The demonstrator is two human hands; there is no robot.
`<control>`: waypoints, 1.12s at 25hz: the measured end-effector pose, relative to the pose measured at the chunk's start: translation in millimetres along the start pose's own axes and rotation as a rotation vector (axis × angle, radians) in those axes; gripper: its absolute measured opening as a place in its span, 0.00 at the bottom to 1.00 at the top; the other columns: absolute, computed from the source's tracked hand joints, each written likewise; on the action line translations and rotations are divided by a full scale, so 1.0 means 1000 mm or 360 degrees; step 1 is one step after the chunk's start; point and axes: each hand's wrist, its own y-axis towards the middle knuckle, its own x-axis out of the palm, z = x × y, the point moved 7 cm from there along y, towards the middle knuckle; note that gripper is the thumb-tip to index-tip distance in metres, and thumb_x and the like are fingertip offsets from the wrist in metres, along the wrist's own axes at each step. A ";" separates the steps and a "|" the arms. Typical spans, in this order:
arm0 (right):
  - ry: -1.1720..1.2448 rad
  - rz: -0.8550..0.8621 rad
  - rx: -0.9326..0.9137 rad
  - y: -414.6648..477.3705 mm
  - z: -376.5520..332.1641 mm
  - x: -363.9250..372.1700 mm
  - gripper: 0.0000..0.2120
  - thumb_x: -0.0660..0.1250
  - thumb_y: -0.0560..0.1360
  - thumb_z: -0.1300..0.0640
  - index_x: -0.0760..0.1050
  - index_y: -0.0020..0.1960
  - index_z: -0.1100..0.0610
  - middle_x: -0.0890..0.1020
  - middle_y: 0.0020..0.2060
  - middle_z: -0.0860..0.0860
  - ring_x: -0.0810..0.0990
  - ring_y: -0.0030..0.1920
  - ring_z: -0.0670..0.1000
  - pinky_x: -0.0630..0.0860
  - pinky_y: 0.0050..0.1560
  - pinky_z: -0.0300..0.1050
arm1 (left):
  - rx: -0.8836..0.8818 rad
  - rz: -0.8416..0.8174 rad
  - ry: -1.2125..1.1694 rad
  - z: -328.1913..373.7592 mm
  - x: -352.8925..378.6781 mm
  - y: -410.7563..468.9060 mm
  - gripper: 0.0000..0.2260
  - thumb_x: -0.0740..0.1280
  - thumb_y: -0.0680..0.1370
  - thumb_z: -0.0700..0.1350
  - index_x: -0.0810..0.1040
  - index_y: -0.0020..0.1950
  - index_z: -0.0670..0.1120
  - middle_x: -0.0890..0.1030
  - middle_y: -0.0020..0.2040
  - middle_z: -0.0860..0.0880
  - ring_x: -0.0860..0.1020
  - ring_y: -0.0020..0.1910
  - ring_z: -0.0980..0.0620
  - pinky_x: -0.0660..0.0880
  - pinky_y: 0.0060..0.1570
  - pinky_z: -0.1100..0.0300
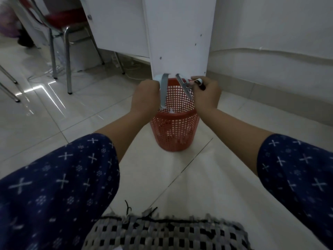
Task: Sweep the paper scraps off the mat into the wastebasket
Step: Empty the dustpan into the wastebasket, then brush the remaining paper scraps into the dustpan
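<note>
A red mesh wastebasket (175,130) stands on the tiled floor ahead of me. My left hand (145,98) grips a grey dustpan (164,91), tipped steeply with its lip down inside the basket's left rim. My right hand (206,96) holds a small hand brush (185,87) by its dark handle, its head over the basket's right rim. White paper scraps (171,111) show inside the basket. The woven black-and-grey mat (162,233) lies at the bottom edge, close to me.
A white cabinet panel (180,37) rises just behind the basket. A metal-legged chair (61,33) with a red seat stands at the back left, with cables (129,66) on the floor near it. A white wall (279,42) runs along the right.
</note>
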 end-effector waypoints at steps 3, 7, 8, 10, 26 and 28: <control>0.0337 0.0218 0.0374 -0.004 0.021 -0.002 0.05 0.69 0.73 0.62 0.83 0.47 0.57 0.84 0.42 0.51 0.83 0.47 0.52 0.81 0.54 0.49 | 0.0220 -0.0034 0.0180 0.014 0.002 -0.003 0.08 0.62 0.77 0.40 0.76 0.47 0.34 0.78 0.44 0.37 0.71 0.37 0.45 0.66 0.35 0.55; 0.0727 0.0302 0.0638 -0.017 0.027 -0.002 0.05 0.70 0.73 0.63 0.81 0.41 0.54 0.84 0.40 0.53 0.85 0.45 0.54 0.83 0.51 0.52 | 0.0329 -0.0053 0.0246 0.024 -0.005 -0.016 0.10 0.64 0.77 0.42 0.75 0.51 0.35 0.77 0.47 0.37 0.74 0.40 0.43 0.65 0.36 0.56; 0.0772 0.0285 0.0629 -0.019 0.022 -0.004 0.05 0.70 0.73 0.64 0.80 0.41 0.55 0.83 0.40 0.53 0.85 0.45 0.54 0.83 0.50 0.51 | 0.0333 -0.0040 0.0218 0.026 -0.009 -0.017 0.10 0.63 0.77 0.42 0.75 0.52 0.35 0.77 0.47 0.37 0.72 0.39 0.45 0.65 0.36 0.56; 0.0866 0.0257 0.0595 -0.022 0.007 -0.013 0.05 0.70 0.73 0.64 0.80 0.41 0.56 0.83 0.41 0.55 0.85 0.46 0.55 0.83 0.50 0.51 | 0.0311 0.0044 0.0131 0.028 -0.024 -0.016 0.11 0.62 0.78 0.43 0.76 0.52 0.35 0.78 0.47 0.37 0.72 0.40 0.46 0.65 0.37 0.57; 0.0242 -0.1203 0.0866 -0.220 -0.027 -0.128 0.08 0.70 0.69 0.60 0.79 0.47 0.60 0.86 0.35 0.53 0.86 0.36 0.49 0.83 0.38 0.37 | -0.0693 -0.0558 -0.1502 -0.040 -0.071 -0.265 0.08 0.68 0.74 0.37 0.80 0.50 0.34 0.82 0.42 0.40 0.84 0.35 0.48 0.81 0.41 0.59; 0.0032 -0.1341 0.0899 -0.245 -0.022 -0.140 0.08 0.70 0.71 0.61 0.79 0.50 0.62 0.84 0.40 0.57 0.85 0.36 0.48 0.82 0.39 0.36 | -0.0704 -0.0800 -0.1537 -0.035 -0.060 -0.301 0.09 0.68 0.74 0.37 0.79 0.51 0.32 0.82 0.45 0.39 0.84 0.36 0.48 0.81 0.42 0.60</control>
